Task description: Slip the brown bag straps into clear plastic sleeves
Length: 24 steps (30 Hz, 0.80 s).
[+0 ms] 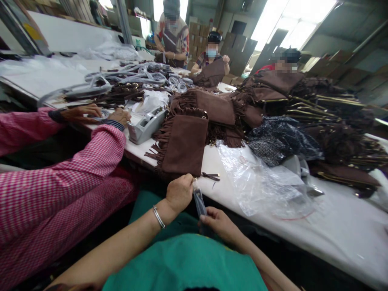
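A brown fringed bag (186, 141) lies flat at the table's near edge, its fringe towards the left. My left hand (180, 193), a silver bangle on its wrist, is closed at the bag's bottom corner, beside a small gold-coloured metal fitting. From that fitting a strap in clear wrapping (199, 201) hangs over the edge. My right hand (216, 220) is closed around the strap's lower part. Whether the strap is hooked to the bag is too small to tell. A dark zip pull (211, 176) lies on the table right of the corner.
Left, a co-worker's hands (119, 116) work near a grey tape dispenser (146, 128). Wrapped straps (148, 76) are heaped behind. More brown bags (215, 106) pile up at the centre and right. Clear plastic (257, 182) covers the table's right part. Several people are across the table.
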Motion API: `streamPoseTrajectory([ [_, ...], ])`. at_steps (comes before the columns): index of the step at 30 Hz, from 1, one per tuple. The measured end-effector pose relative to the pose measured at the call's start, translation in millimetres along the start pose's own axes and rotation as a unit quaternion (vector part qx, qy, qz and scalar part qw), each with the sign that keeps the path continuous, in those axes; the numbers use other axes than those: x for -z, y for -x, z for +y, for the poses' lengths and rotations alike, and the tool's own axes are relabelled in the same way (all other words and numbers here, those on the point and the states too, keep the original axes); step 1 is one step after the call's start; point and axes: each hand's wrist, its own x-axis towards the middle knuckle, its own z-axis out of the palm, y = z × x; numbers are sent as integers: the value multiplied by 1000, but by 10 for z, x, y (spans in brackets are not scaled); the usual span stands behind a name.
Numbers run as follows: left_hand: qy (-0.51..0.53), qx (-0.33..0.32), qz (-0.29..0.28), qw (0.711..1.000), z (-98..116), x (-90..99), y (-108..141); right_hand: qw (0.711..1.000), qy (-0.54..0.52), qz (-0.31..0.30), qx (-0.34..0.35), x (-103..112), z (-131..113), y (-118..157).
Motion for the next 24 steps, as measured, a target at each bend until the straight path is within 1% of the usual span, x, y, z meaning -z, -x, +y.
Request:
streamPoseTrajectory([
  [3, 10, 20, 19, 1000, -30, -3, -20, 1000, -9, -19, 5, -5, -59, 50],
  [5, 18, 28, 33, 999, -44, 7, -46, 1000, -14, -8, 10, -23, -138, 10],
  [7, 13, 28, 41, 999, -47, 31, -87, 1000, -11, 20, 15, -50, -212, -78],
  [9, -10, 24, 35, 999, -38, 64, -138, 999, -8, 49, 21, -85, -255, -175],
  [12, -43, 17, -4, 999, -7, 107, -204, 997, 0, 69, 26, -129, -257, -233],
  [15, -39, 2, -42, 998, 21, 107, -219, 997, 20, 67, 14, -112, -225, -135],
  [17, -31, 6, -53, 998, 22, 75, -197, 997, 31, 67, -2, -67, -205, -23],
  [21, -27, 27, -51, 998, -20, -9, -131, 997, 39, 65, -4, 14, -158, 117],
  [24, -40, 12, -45, 998, -46, -10, -112, 998, 29, 52, -4, 17, -116, 79],
])
